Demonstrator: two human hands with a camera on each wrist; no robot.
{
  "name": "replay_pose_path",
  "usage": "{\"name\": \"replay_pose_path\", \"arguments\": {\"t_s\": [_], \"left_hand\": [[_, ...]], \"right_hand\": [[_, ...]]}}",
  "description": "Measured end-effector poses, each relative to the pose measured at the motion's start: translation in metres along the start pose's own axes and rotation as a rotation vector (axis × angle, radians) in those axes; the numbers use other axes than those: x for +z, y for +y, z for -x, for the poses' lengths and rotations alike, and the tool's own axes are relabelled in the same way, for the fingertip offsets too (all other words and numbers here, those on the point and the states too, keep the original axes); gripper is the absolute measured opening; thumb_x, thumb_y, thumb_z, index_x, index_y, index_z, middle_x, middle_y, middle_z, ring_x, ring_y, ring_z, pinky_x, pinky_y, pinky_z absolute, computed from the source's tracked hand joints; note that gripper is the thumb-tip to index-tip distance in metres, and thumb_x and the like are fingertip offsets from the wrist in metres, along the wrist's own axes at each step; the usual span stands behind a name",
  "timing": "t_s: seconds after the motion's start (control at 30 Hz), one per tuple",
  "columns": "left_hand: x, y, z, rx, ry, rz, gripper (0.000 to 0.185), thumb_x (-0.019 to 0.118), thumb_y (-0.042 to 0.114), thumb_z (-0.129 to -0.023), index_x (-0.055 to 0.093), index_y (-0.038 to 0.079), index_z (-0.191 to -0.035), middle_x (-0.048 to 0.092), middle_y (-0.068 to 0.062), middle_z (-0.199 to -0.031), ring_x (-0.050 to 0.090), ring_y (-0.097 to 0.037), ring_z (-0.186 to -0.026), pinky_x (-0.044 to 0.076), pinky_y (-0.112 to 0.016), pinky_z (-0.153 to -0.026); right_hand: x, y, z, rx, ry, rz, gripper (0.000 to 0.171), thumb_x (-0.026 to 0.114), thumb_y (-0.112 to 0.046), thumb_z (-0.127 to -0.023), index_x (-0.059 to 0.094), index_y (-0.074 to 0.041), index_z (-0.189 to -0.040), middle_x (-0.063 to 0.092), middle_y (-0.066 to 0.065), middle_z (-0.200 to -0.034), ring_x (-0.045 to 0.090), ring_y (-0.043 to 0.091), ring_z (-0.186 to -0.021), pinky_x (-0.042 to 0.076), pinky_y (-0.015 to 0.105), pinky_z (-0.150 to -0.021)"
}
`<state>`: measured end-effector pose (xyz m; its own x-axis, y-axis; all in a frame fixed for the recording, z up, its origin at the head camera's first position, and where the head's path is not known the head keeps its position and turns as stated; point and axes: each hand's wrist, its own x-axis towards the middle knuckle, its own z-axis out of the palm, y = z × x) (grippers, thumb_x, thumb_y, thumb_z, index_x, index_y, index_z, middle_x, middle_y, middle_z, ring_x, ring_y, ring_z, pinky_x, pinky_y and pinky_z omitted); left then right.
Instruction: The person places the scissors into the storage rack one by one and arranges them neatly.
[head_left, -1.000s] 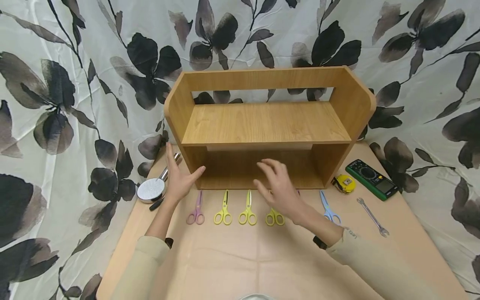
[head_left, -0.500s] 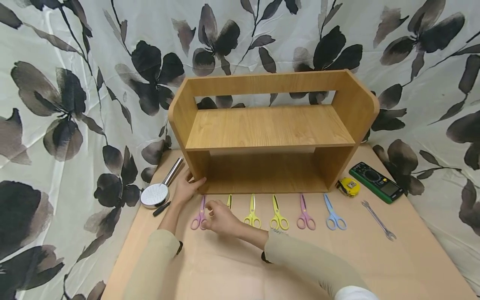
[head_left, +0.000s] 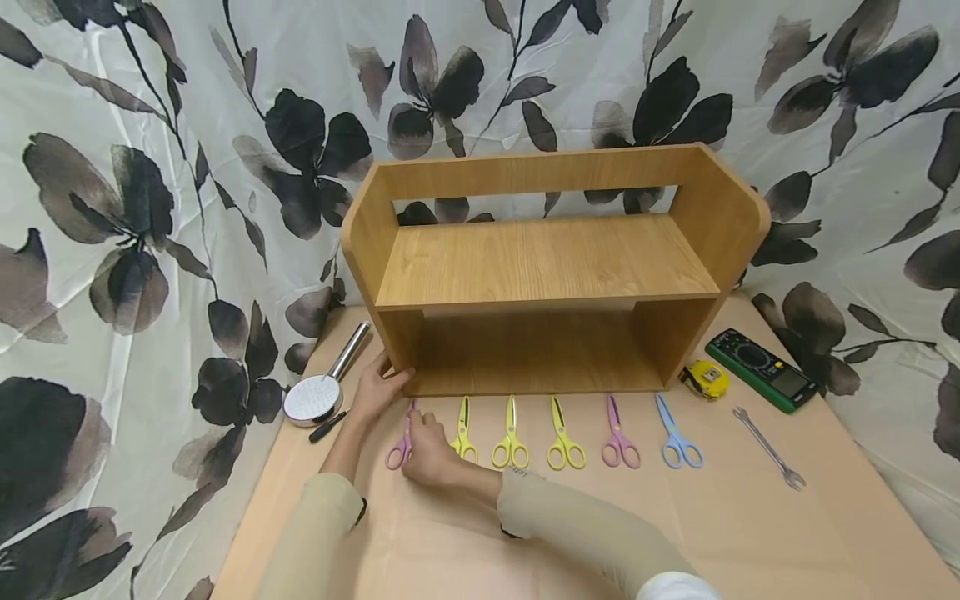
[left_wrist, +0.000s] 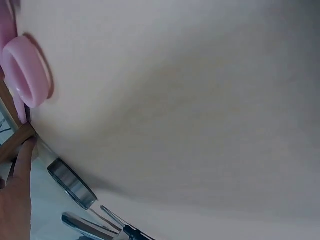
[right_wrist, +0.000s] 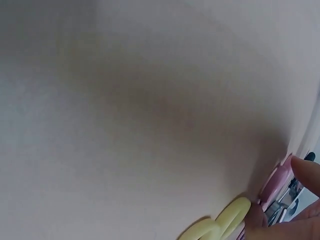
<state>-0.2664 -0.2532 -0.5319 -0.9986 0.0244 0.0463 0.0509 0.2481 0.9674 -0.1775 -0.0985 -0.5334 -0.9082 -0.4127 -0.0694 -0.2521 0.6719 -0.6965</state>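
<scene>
In the head view my left hand (head_left: 381, 388) rests at the lower front corner of the wooden shelf unit (head_left: 547, 258), thumb across the front edge and fingers along the outer side. Just below it, my right hand (head_left: 431, 450) pinches the leftmost pink-purple scissors (head_left: 395, 456), covering part of its handle. In the right wrist view a thumb and finger lie at the pink handle (right_wrist: 274, 185). Yellow scissors (head_left: 463, 433) stand right beside the hand, followed by two more yellow pairs, a second purple pair (head_left: 618, 446) and a blue pair (head_left: 678, 448).
A shower head (head_left: 312, 400) and a black pen-like item (head_left: 327, 427) lie left of the shelf. To the right are a yellow tape measure (head_left: 705, 379), a green-edged multimeter (head_left: 761, 369) and a wrench (head_left: 768, 447). A floral curtain (head_left: 187, 208) surrounds the table.
My left hand has come to the shelf's lower left corner. My right hand has swung left and down from in front of the shelf to the leftmost scissors. The view has shifted slightly.
</scene>
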Motion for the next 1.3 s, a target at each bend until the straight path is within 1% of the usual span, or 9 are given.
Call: {"name": "replay_pose_path", "arguments": {"t_s": [0.27, 0.43, 0.5, 0.6, 0.7, 0.87, 1.0, 1.13, 1.3], "left_hand": [[0.003, -0.001, 0.005, -0.014, 0.005, 0.010, 0.072, 0.069, 0.005, -0.097, 0.037, 0.010, -0.161, 0.042, -0.022, -0.162, 0.051, -0.041, -0.140, 0.054, -0.018, -0.096], [0.002, -0.001, 0.007, -0.045, -0.012, 0.049, 0.074, 0.068, 0.006, -0.098, 0.034, 0.013, -0.163, 0.040, -0.019, -0.164, 0.050, -0.042, -0.141, 0.055, -0.038, -0.105], [0.001, -0.001, 0.009, -0.050, -0.014, 0.045, 0.074, 0.068, 0.006, -0.098, 0.034, 0.014, -0.163, 0.041, -0.018, -0.164, 0.050, -0.042, -0.142, 0.054, -0.041, -0.107], [0.000, -0.001, 0.010, -0.043, -0.010, 0.017, 0.073, 0.069, 0.008, -0.098, 0.034, 0.014, -0.163, 0.042, -0.018, -0.163, 0.049, -0.040, -0.143, 0.054, -0.033, -0.105], [0.000, -0.001, 0.009, -0.044, -0.009, 0.006, 0.074, 0.070, 0.010, -0.098, 0.035, 0.015, -0.163, 0.043, -0.018, -0.163, 0.048, -0.039, -0.144, 0.053, -0.023, -0.100], [0.000, 0.001, 0.009, -0.040, -0.015, -0.014, 0.075, 0.070, 0.012, -0.098, 0.034, 0.014, -0.163, 0.041, -0.019, -0.163, 0.048, -0.040, -0.143, 0.053, -0.018, -0.095], [-0.001, 0.002, 0.007, -0.042, -0.018, -0.004, 0.073, 0.070, 0.010, -0.097, 0.036, 0.013, -0.162, 0.043, -0.022, -0.161, 0.058, -0.035, -0.131, 0.059, -0.030, -0.094], [-0.002, 0.002, 0.006, -0.067, -0.018, 0.031, 0.069, 0.070, 0.008, -0.097, 0.041, 0.013, -0.160, 0.047, -0.024, -0.157, 0.065, -0.029, -0.117, 0.062, -0.040, -0.089], [-0.003, 0.004, 0.004, -0.104, -0.039, 0.081, 0.066, 0.070, 0.007, -0.097, 0.044, 0.012, -0.158, 0.048, -0.024, -0.156, 0.067, -0.028, -0.110, 0.063, -0.036, -0.082]], "right_hand": [[0.006, -0.004, 0.004, 0.018, 0.033, 0.027, 0.086, 0.080, 0.007, -0.067, 0.043, 0.004, -0.145, 0.059, 0.017, -0.107, 0.059, 0.034, -0.100, 0.056, 0.038, -0.078], [0.013, -0.002, 0.006, -0.017, 0.118, 0.047, 0.065, 0.084, -0.004, -0.070, 0.049, 0.001, -0.125, 0.056, 0.014, -0.093, 0.055, 0.031, -0.089, 0.050, 0.038, -0.075], [0.014, -0.003, 0.007, -0.015, 0.136, 0.046, 0.056, 0.083, -0.007, -0.072, 0.051, -0.001, -0.118, 0.054, 0.012, -0.091, 0.053, 0.030, -0.088, 0.047, 0.038, -0.076], [0.011, -0.006, 0.010, 0.012, 0.128, 0.013, 0.046, 0.080, -0.007, -0.075, 0.052, -0.001, -0.111, 0.051, 0.012, -0.090, 0.050, 0.030, -0.088, 0.046, 0.039, -0.077], [0.013, -0.004, 0.010, -0.012, 0.159, 0.006, 0.043, 0.077, -0.008, -0.075, 0.054, 0.000, -0.110, 0.051, 0.010, -0.090, 0.051, 0.027, -0.084, 0.047, 0.036, -0.072], [0.010, -0.003, 0.010, -0.015, 0.144, -0.074, 0.035, 0.080, -0.008, -0.076, 0.061, 0.002, -0.103, 0.052, 0.007, -0.087, 0.050, 0.017, -0.078, 0.046, 0.027, -0.062], [0.004, -0.003, 0.013, 0.021, 0.132, -0.162, 0.030, 0.086, -0.006, -0.072, 0.070, 0.000, -0.097, 0.058, 0.004, -0.087, 0.050, 0.011, -0.081, 0.046, 0.021, -0.067], [-0.003, 0.001, 0.022, 0.006, 0.156, -0.222, 0.031, 0.084, -0.004, -0.070, 0.075, -0.001, -0.100, 0.067, 0.004, -0.088, 0.051, 0.006, -0.078, 0.045, 0.018, -0.067], [-0.024, 0.001, 0.045, -0.019, 0.153, -0.311, 0.034, 0.075, -0.002, -0.071, 0.075, -0.001, -0.105, 0.072, 0.005, -0.091, 0.055, 0.002, -0.075, 0.047, 0.017, -0.063]]}}
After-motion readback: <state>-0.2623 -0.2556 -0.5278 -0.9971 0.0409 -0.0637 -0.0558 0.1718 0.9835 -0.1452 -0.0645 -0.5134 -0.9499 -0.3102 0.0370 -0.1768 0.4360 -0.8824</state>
